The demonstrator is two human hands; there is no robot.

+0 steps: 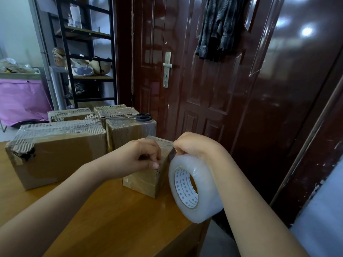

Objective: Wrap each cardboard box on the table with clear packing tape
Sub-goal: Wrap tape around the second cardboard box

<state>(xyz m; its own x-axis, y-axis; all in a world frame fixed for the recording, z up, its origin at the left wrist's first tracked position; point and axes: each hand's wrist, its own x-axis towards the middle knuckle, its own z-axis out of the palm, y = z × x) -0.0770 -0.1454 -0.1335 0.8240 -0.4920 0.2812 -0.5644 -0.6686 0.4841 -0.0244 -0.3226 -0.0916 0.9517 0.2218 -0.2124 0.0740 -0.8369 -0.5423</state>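
A glossy dark red-brown panelled door [204,71] fills the middle, its metal handle plate [167,69] on its left edge. A plaid garment [220,28] hangs on the door's upper part. Left of the door stands a black metal shelving rack [87,52]; further left, a pink sheet [22,99].

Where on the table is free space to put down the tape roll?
Bare table lies in front of the small box and the large box, between the forearms. Behind, boxes stand packed together, with scissors on top. The tape roll hangs at the right edge.
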